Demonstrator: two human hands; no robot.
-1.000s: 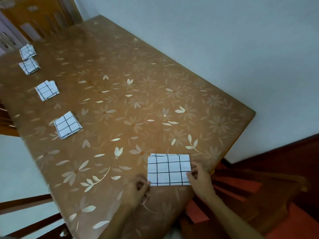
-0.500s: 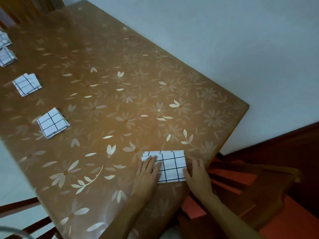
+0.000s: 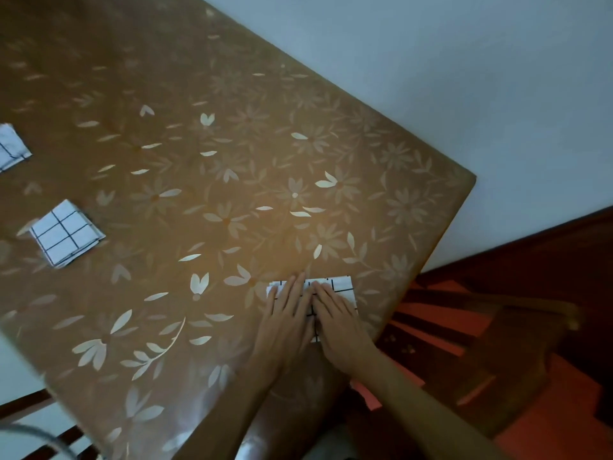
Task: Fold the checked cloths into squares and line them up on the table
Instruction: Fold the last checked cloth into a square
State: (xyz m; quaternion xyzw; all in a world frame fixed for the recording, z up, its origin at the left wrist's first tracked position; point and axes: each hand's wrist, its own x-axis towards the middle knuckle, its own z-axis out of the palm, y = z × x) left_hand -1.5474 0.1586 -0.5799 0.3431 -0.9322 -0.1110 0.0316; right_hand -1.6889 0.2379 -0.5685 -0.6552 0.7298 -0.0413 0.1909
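White checked cloth [image 3: 341, 286] flat on worktop [image 3: 232, 161], well right of folded square [image 3: 66, 232], long axis left-right. Both hands on it: left hand [image 3: 288, 315] nearer folded square, right hand [image 3: 340, 322] beside; fingers [image 3: 294, 290] straight, together, pressing, pointing across short axis.

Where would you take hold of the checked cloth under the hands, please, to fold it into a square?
Probably at its right short end, coming in from the right. The cloth lies flat and wider than deep, with the left hand and right hand pressing its middle; that end shows bare beside the right hand. Pinch its corners and carry them leftward.
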